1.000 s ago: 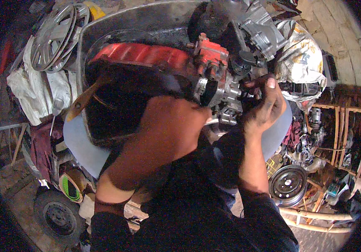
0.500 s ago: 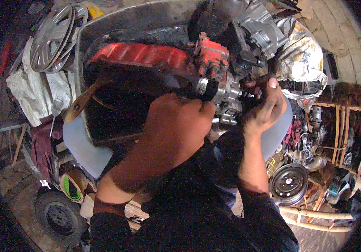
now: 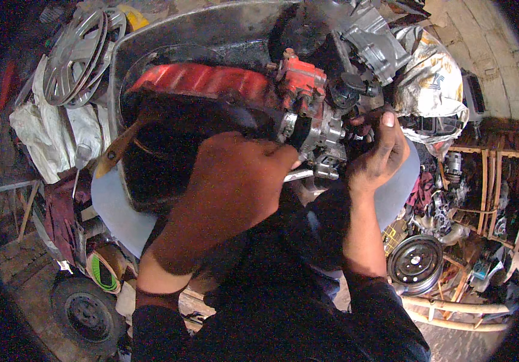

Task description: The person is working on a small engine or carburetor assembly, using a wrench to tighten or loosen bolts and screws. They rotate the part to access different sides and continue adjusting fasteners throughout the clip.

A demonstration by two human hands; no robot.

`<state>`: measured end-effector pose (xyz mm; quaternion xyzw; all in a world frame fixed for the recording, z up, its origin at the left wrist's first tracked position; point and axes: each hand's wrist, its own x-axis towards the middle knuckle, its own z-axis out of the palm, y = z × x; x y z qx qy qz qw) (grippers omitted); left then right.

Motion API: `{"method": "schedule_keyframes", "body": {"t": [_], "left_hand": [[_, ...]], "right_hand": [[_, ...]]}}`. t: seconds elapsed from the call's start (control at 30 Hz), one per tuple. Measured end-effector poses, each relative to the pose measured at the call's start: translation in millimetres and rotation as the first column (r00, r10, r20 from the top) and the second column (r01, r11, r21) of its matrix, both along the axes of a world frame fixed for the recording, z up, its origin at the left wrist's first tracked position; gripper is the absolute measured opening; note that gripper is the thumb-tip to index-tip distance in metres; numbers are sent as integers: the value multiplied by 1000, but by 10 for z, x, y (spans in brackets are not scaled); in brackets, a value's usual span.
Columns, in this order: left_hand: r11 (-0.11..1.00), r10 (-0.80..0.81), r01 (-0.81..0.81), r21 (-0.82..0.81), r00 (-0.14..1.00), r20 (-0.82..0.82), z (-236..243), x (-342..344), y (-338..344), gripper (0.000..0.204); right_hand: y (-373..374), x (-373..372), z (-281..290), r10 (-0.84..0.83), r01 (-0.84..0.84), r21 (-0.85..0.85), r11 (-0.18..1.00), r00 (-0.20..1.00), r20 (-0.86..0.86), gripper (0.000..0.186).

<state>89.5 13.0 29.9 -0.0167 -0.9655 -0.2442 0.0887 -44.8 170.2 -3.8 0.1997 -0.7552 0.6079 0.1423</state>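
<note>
A metal engine part with a red top [image 3: 302, 77] and a silver lower body [image 3: 327, 134] sits at the right end of a black plastic tub. My left hand [image 3: 235, 172] is closed at its near left side, thumb tip beside a shiny metal bar [image 3: 299, 176]. The bar runs from that hand to a round silver fitting [image 3: 326, 171]; most of my left fingers are hidden. My right hand [image 3: 380, 154] curls around the right end of the part, thumb up and dark fingers bent; their exact contact is in shadow.
The black tub [image 3: 199, 27] holds a long red ribbed cover [image 3: 202, 78]. Grey metal castings [image 3: 377, 45] and a white sack [image 3: 431, 78] lie beyond my right hand. Wheel covers [image 3: 78, 57] are at far left, a tyre [image 3: 87, 314] below them, a black wheel rim [image 3: 415, 262] at right.
My left hand has shifted left and slightly down, baring more of the shiny bar. The red-topped part has tilted or moved slightly left. My right hand has barely moved.
</note>
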Motion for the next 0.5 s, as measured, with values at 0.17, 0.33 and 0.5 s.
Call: {"method": "schedule_keyframes", "body": {"t": [0.17, 0.33, 0.5], "left_hand": [[994, 67, -61, 92, 995, -74, -90, -78, 89, 13], [998, 69, -69, -8, 998, -9, -136, -31, 156, 11], [996, -39, 33, 83, 996, 79, -43, -30, 77, 6]], "right_hand": [[-12, -2, 16, 4, -4, -16, 1000, 1000, -2, 52], [-6, 5, -41, -28, 28, -12, 1000, 999, 25, 52], [13, 17, -10, -11, 13, -28, 1000, 998, 57, 51]]}}
